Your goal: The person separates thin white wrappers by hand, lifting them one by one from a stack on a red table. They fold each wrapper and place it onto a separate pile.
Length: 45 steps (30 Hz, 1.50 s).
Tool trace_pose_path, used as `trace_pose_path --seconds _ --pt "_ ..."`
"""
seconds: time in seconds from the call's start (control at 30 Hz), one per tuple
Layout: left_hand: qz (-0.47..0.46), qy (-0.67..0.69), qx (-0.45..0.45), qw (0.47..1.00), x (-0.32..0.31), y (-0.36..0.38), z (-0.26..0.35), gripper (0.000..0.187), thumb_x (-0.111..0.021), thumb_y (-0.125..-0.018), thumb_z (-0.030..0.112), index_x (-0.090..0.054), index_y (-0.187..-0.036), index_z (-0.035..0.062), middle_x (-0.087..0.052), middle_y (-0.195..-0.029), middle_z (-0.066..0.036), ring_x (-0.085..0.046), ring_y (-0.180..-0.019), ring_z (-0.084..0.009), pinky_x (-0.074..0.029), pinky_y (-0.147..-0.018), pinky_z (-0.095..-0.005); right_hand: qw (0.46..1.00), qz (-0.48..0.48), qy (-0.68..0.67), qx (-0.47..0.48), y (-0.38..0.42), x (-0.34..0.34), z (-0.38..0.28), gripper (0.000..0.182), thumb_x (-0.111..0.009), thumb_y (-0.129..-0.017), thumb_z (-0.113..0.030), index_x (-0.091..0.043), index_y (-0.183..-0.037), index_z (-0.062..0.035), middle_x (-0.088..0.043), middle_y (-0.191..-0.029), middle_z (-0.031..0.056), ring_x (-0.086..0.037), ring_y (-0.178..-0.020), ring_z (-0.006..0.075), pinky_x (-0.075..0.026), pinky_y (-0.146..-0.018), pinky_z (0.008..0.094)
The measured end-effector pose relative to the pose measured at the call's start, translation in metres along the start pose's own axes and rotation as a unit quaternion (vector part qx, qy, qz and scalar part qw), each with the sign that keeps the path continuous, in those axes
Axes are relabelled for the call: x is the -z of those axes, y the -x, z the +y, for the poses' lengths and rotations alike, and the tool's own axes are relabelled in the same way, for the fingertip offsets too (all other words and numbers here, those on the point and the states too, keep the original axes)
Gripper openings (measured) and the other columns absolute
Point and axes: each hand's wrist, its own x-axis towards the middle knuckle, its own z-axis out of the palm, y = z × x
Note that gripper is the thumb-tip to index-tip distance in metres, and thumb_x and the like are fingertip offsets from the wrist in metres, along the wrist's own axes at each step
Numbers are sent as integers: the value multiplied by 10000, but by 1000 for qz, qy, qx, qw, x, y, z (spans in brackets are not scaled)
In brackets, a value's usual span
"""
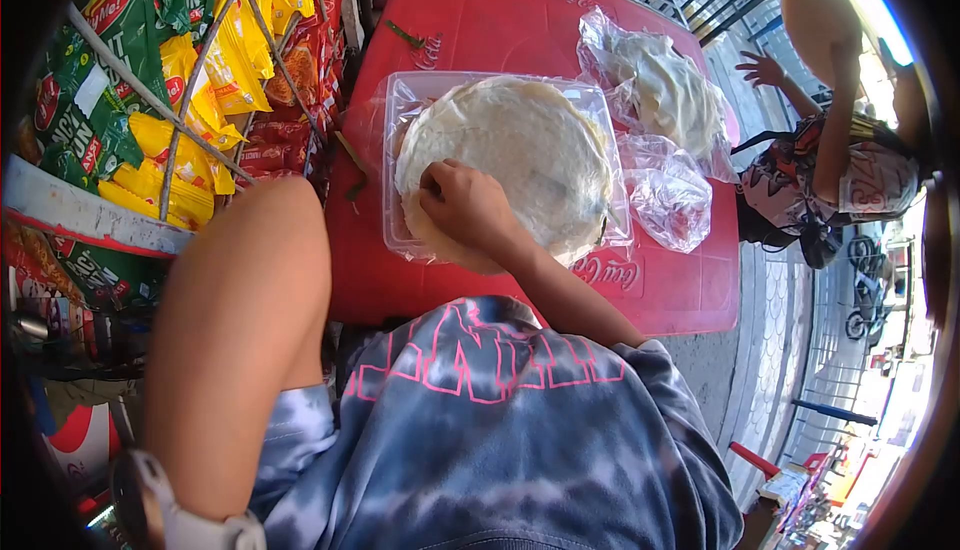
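A stack of thin, round, whitish spring roll wrappers (540,155) lies in a clear plastic container (393,115) on the red table. My right hand (468,200) is over the left part of the stack, its fingers curled and pinched against the top wrapper. Under my wrist the near edge of the sheets droops toward the container's rim. My left arm is bent with the elbow raised, and its wrist wears a white watch (195,522); the left hand itself is outside the picture.
Right of the container are a plastic bag of pale sheets (665,85) and a crumpled clear bag (670,195). Green scraps (405,34) dot the red table (500,10). Snack packets (215,70) hang behind bars at left. Another person (860,150) stands at right, holding up a round object.
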Motion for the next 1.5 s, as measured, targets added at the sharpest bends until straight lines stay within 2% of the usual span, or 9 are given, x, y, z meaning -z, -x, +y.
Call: trace_pose_path --seconds 0.27,0.33,0.4,0.5,0.67,0.9,1.1,1.23,1.5 --pt "-20 136 2 991 4 68 -41 321 -527 -826 340 -594 -881 31 -590 -913 -61 -523 -902 -225 -422 -726 -341 978 148 146 12 -48 20 29 320 -632 -694 -253 -579 -967 -96 -514 -1067 109 -470 -988 300 -411 -812 393" --pt "106 9 142 984 18 106 -57 354 -494 -851 352 -596 -932 23 -564 -1037 -84 -544 -929 -228 -433 -730 -311 970 138 198 18 -51 20 30 297 -635 -693 -265 -591 -931 -91 -537 -1010 118 -485 -957 291 -413 -806 385" --pt "390 -106 448 798 -5 147 -67 283 -574 -810 254 -576 -975 23 -584 -969 -61 -530 -877 -202 -407 -777 -317 973 187 130 33 -55 16 42 233 -617 -700 -218 -589 -879 -71 -566 -930 124 -512 -877 315 -431 -755 376" --pt "543 -276 562 559 -5 201 -87 242 -568 -801 138 -554 -1002 5 -590 -927 -61 -551 -865 -139 -432 -703 -254 968 228 -87 -66 -49 32 34 159 -574 -773 -170 -548 -816 -19 -610 -758 115 -565 -691 292 -440 -609 335" --pt "395 -468 646 455 53 260 -108 302 -594 -776 254 -552 -980 35 -589 -946 -114 -568 -876 -238 -446 -718 -324 747 205 -627 -85 -24 54 44 148 -499 -861 -170 -515 -854 -23 -529 -755 12 -494 -682 82 -413 -583 226" --pt "219 -461 776 370 82 252 -158 543 -676 -642 440 -516 -988 53 -583 -899 -150 -568 -873 -311 -460 -725 -396 634 251 -723 -111 3 67 61 108 -490 -855 -166 -501 -894 -66 -451 -740 -5 -459 -678 84 -411 -627 240" --pt "209 -471 776 363 71 253 -164 495 -661 -658 444 -528 -945 62 -555 -930 -151 -530 -907 -319 -458 -712 -404 770 299 -513 -234 15 76 42 269 -552 -816 -261 -499 -966 -44 -447 -785 -17 -456 -658 84 -422 -558 236" --pt "222 -537 740 338 52 254 -165 490 -657 -670 429 -518 -922 31 -537 -898 -153 -491 -939 -351 -448 -720 -413 950 246 22 -190 2 84 62 517 -650 -710 -404 -517 -949 34 -576 -710 138 -574 -654 241 -456 -606 316" --pt "242 -418 801 353 77 267 -137 566 -662 -644 472 -549 -954 12 -599 -845 -208 -584 -835 -318 -465 -707 -364 974 116 -31 -190 6 102 76 344 -649 -691 -292 -579 -809 23 -573 -679 100 -530 -610 153 -416 -566 281"
